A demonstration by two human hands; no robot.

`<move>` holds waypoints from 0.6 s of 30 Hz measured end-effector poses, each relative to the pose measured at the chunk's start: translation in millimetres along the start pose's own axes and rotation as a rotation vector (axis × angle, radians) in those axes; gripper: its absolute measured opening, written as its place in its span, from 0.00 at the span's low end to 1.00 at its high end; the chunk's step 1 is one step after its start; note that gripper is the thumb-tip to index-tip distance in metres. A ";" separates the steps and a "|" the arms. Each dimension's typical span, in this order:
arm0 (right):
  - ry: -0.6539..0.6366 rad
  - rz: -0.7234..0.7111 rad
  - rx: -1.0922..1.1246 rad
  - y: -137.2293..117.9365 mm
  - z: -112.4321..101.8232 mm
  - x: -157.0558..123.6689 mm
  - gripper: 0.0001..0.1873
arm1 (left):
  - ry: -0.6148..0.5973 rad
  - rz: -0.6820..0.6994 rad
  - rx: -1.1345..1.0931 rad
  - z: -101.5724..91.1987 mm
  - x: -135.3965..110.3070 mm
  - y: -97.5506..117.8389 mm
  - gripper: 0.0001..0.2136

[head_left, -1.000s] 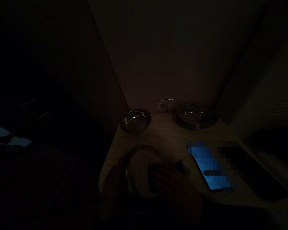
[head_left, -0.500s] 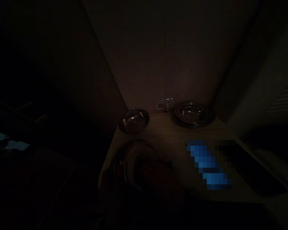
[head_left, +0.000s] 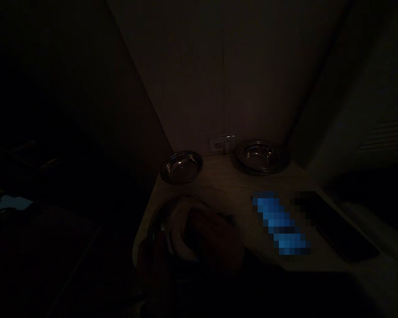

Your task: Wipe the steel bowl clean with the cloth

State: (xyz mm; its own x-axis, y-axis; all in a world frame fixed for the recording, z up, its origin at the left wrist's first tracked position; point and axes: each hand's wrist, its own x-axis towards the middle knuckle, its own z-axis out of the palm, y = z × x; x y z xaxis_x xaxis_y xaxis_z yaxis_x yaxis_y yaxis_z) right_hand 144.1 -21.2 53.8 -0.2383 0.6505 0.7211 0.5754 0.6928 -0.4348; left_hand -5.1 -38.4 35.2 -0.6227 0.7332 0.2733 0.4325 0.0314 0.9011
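The scene is very dark. A round steel plate (head_left: 167, 216) is held tilted over the front left corner of a pale wooden table (head_left: 225, 187). My left hand (head_left: 151, 260) is dimly seen gripping the plate's left rim. My right hand (head_left: 212, 238) lies on the plate's inner face with curled fingers, pressing what looks like a dark cloth (head_left: 230, 219) that shows at its far edge. Both forearms are lost in shadow.
A small steel bowl (head_left: 181, 167) sits at the table's back left, and a stack of steel plates (head_left: 262, 157) at the back right. A wall socket (head_left: 221, 143) is between them. A lit screen (head_left: 280, 225) and a dark flat object (head_left: 338, 229) lie on the right.
My right hand has slid left across the plate's face, then slightly up. The plate and left hand shifted a little left. The view drifted so things sit further left.
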 end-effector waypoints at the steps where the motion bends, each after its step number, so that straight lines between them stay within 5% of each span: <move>1: 0.018 0.001 -0.011 -0.2 0.7 0.6 0.18 | 0.003 0.008 0.000 0.2 -1.0 -1.2 0.11; 18: 0.010 -0.004 0.060 2.7 -5.0 25.2 0.20 | 0.069 0.061 -0.001 7.9 -7.7 -4.4 0.11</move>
State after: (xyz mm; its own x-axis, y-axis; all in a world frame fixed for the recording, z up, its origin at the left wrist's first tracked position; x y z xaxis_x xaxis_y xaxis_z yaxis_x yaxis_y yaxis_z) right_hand 143.5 -4.6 73.5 -0.2322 0.6447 0.7284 0.5261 0.7130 -0.4634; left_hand 2.9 -38.8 26.5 -0.6388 0.6851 0.3500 0.4700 -0.0127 0.8826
